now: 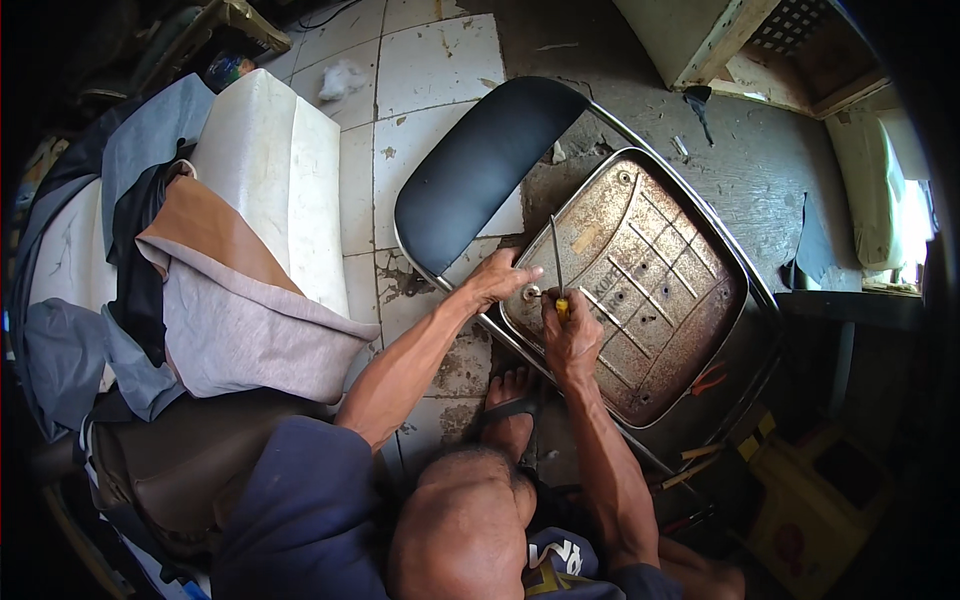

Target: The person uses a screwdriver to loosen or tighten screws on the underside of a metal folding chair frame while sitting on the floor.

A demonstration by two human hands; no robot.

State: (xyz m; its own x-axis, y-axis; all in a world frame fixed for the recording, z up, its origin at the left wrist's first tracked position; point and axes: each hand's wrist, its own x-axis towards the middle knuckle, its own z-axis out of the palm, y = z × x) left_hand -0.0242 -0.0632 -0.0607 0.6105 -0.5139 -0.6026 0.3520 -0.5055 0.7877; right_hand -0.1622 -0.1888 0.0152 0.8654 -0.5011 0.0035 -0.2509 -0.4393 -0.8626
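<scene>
My left hand (500, 278) grips the near-left rim of an upturned, rusty metal chair seat (655, 270), thumb beside a round bolt fitting (532, 293). My right hand (571, 342) is closed on a yellow-handled screwdriver (562, 307) just right of that fitting; its long thin shaft points away from me across the pan. The chair's black padded backrest (475, 165) and tubular metal frame (703, 203) lie on the floor around the pan. Orange-handled pliers (708, 379) rest by the pan's right edge.
White foam blocks (255, 150) with draped grey, black and tan fabrics (220, 300) fill the left. A wooden box (760, 60) stands upper right, a yellow plastic object (810, 480) lower right. My sandalled foot (508, 415) is on the cracked tiles (430, 60).
</scene>
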